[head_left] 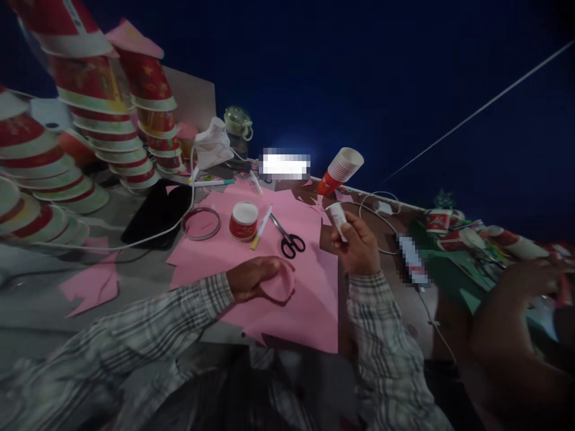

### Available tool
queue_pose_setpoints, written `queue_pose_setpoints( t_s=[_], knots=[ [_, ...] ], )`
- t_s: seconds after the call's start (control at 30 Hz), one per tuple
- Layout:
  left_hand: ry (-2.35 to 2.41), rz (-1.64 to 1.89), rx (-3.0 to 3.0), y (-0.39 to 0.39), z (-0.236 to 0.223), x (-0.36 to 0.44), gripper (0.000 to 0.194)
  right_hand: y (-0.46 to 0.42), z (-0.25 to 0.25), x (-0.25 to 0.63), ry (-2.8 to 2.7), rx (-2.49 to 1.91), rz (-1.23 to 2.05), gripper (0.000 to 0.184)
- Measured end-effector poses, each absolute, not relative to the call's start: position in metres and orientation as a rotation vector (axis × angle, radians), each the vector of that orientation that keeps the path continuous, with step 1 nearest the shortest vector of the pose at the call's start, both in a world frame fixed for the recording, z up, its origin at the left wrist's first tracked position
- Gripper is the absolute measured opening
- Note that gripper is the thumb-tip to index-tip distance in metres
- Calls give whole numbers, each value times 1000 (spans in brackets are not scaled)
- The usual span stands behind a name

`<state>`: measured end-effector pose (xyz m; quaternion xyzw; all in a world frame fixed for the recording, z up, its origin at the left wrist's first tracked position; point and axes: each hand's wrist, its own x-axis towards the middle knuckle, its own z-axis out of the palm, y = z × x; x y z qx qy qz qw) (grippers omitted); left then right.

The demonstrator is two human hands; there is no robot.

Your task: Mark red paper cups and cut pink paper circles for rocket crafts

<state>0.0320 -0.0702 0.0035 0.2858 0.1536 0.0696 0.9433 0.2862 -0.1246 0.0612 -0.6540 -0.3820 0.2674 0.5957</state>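
Observation:
My left hand point(249, 276) is closed on a rounded piece of pink paper point(279, 285), thumb on top, above large pink paper sheets point(314, 305). Raised to the right, my right hand point(362, 246) grips a small white glue stick point(338, 219) between thumb and fingers. Black-handled scissors point(293, 244) lie on the pink sheets between my hands. Beside them are a white marker with a yellow end point(262, 227) and a short red-and-white paper cup point(244, 221), set upside down. A ring-shaped roll point(200, 224) rests to the left.
Tall stacks of red-and-white paper cups point(108, 120) stand at left, near a black phone-like slab point(159, 212) and a white cable. Behind are a bottle point(238, 134) and nested cups point(341, 169). A power strip point(412, 260) and another person's arm point(516, 311) are at right.

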Motion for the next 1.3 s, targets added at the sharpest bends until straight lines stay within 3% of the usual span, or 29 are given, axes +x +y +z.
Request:
queue_pose_setpoints(
  t_s=[0.13, 0.3, 0.4, 0.77, 1.07, 1.3],
  knots=[
    [433, 409, 512, -62, 11, 33, 53, -135, 63, 226, -727, -1136, 893, 30],
    [463, 516, 559, -54, 21, 29, 59, -122, 45, 203, -560, -1050, 1090, 40],
    [449, 556, 561, -51, 25, 30, 53, -120, 38, 199, -572, -1041, 1178, 39],
    [410, 657, 861, -59, 20, 33, 61, -126, 20, 189, -613, -1006, 1332, 39],
    [429, 686, 959, -59, 29, 31, 51, -130, 16, 184, -747, -1053, 1400, 47],
    [479, 1026, 1443, -58, 29, 26, 26, -131, 17, 193, -690, -1051, 1403, 51]
  ],
)
